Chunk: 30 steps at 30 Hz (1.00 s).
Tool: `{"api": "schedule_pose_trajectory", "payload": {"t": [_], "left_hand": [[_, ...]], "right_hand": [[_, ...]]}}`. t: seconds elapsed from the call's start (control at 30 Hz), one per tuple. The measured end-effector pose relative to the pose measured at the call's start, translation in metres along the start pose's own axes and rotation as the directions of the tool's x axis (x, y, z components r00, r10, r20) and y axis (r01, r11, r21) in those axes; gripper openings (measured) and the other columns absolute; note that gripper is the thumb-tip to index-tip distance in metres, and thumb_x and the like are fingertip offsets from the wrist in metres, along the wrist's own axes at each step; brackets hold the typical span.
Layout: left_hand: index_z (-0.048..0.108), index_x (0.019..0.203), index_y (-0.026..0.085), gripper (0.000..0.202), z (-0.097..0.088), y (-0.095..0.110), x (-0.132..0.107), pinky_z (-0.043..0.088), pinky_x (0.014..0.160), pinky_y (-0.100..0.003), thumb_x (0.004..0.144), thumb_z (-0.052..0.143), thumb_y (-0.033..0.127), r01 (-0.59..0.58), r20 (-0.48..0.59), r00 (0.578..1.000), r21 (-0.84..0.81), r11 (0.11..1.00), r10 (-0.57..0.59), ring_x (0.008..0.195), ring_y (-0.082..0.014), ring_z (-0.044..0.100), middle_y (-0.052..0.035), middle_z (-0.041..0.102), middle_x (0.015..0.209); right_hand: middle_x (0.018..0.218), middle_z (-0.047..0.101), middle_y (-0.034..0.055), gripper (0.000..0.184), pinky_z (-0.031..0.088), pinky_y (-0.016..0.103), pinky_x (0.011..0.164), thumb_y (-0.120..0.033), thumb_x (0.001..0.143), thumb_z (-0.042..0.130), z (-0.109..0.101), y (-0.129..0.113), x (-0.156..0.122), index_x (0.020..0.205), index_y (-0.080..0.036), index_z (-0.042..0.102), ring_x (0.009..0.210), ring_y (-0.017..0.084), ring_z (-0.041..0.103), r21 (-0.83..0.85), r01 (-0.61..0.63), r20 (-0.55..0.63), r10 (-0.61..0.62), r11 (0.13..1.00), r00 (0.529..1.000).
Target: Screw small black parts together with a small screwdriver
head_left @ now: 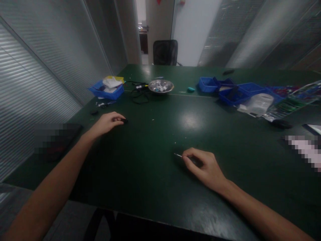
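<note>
My left hand (107, 123) is closed on a small black piece (124, 120), which pokes out past the thumb and fingertips just over the table's left side. Too little of that piece shows to name its kind. At the centre right, my right hand (203, 167) pinches a thin metal tool (178, 155) between thumb and index finger. Its slim, shiny tip points left, low over the green tabletop (140, 167); the rest is hidden in the hand. Between the two hands lie tiny pale bits.
A metal bowl (160, 87) with small white pieces stands at the back, beside a black cable (140, 97). Blue bins stand at back left (107, 92) and back right (209, 85). A teal piece (191, 89), a clear plastic bottle (296, 100) and a black chair (165, 53) are also there.
</note>
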State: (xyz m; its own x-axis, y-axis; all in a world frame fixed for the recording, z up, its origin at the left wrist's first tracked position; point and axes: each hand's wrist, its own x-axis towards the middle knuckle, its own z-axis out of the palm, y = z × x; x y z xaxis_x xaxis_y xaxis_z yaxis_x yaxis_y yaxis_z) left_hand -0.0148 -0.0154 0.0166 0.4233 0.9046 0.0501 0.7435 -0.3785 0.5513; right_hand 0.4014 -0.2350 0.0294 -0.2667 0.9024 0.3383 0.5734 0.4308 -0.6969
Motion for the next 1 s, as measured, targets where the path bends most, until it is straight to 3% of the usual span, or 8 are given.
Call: {"api": "schedule_pose_trajectory", "payload": {"t": [0.1,0.2,0.33,0.53,0.63,0.8,0.9,1.0], "left_hand": [[0.075,0.110,0.023,0.042,-0.011,-0.036,0.001,0.048,0.077,-0.033,0.082,0.070,0.054,0.157,-0.208,0.968,0.069,0.985,-0.139,0.083,-0.0219,0.062,-0.0053,0.069,0.094],[0.075,0.111,0.022,0.043,-0.017,-0.054,-0.001,0.046,0.074,-0.032,0.082,0.069,0.053,0.230,-0.297,0.936,0.105,0.967,-0.190,0.079,-0.0215,0.061,-0.0047,0.069,0.088],[0.074,0.116,0.022,0.045,-0.026,-0.062,-0.005,0.046,0.076,-0.032,0.085,0.069,0.054,0.239,-0.268,0.942,0.110,0.965,-0.203,0.083,-0.0221,0.063,-0.0051,0.071,0.095],[0.064,0.132,0.014,0.052,-0.041,-0.069,-0.015,0.046,0.082,-0.027,0.092,0.072,0.048,0.251,-0.105,0.964,0.071,0.965,-0.243,0.092,-0.0182,0.062,-0.0012,0.071,0.104],[0.069,0.123,0.014,0.039,-0.042,-0.065,-0.016,0.044,0.078,-0.026,0.094,0.072,0.040,0.322,-0.113,0.945,0.153,0.934,-0.307,0.090,-0.0175,0.062,-0.0002,0.071,0.102],[0.076,0.107,0.018,0.023,-0.042,-0.057,-0.011,0.043,0.071,-0.025,0.092,0.072,0.035,0.484,-0.118,0.875,0.218,0.847,-0.469,0.084,-0.0172,0.064,-0.0021,0.075,0.100],[0.076,0.104,0.018,0.020,-0.042,-0.058,-0.011,0.043,0.070,-0.025,0.091,0.071,0.032,0.479,-0.128,0.878,0.212,0.852,-0.462,0.084,-0.0176,0.064,-0.0042,0.075,0.101],[0.073,0.104,0.017,0.021,-0.042,-0.056,-0.014,0.042,0.068,-0.025,0.093,0.067,0.033,0.463,-0.245,0.877,0.197,0.864,-0.414,0.078,-0.0165,0.063,-0.0043,0.075,0.098]], "right_hand": [[0.074,0.071,0.0008,0.018,0.047,0.025,0.056,-0.026,0.099,0.057,0.000,0.000,0.000,0.089,-0.019,0.070,0.059,0.014,0.064,0.010,0.003,0.004,-0.003,1.000,1.000],[0.074,0.070,0.0005,0.017,0.047,0.024,0.056,-0.026,0.098,0.058,-0.001,-0.001,-0.001,0.089,-0.019,0.070,0.059,0.014,0.064,0.014,0.004,0.004,-0.004,1.000,1.000],[0.075,0.071,0.0008,0.017,0.049,0.025,0.059,-0.026,0.098,0.057,0.000,0.000,-0.002,0.089,-0.019,0.070,0.061,0.015,0.065,0.011,-0.001,0.008,0.001,1.000,1.000],[0.076,0.072,0.0008,0.017,0.048,0.025,0.059,-0.025,0.098,0.057,0.000,0.000,-0.001,0.090,-0.019,0.070,0.061,0.015,0.066,0.013,-0.004,0.006,0.004,1.000,1.000],[0.075,0.071,0.0008,0.017,0.048,0.025,0.058,-0.025,0.098,0.057,-0.001,-0.001,-0.001,0.089,-0.019,0.070,0.061,0.015,0.065,0.012,-0.005,0.007,0.005,1.000,1.000],[0.076,0.071,0.0007,0.017,0.048,0.025,0.060,-0.026,0.098,0.057,-0.001,0.001,-0.002,0.088,-0.019,0.070,0.063,0.015,0.066,0.015,-0.023,0.020,0.023,1.000,1.000],[0.076,0.071,0.0007,0.018,0.047,0.025,0.060,-0.026,0.098,0.057,0.000,0.001,-0.002,0.089,-0.019,0.070,0.063,0.015,0.066,0.018,-0.029,0.019,0.028,0.999,0.999],[0.075,0.070,0.0002,0.017,0.046,0.025,0.059,-0.026,0.098,0.057,0.000,0.001,-0.002,0.088,-0.019,0.069,0.061,0.014,0.064,0.023,-0.032,0.021,0.032,0.999,0.999]]}}
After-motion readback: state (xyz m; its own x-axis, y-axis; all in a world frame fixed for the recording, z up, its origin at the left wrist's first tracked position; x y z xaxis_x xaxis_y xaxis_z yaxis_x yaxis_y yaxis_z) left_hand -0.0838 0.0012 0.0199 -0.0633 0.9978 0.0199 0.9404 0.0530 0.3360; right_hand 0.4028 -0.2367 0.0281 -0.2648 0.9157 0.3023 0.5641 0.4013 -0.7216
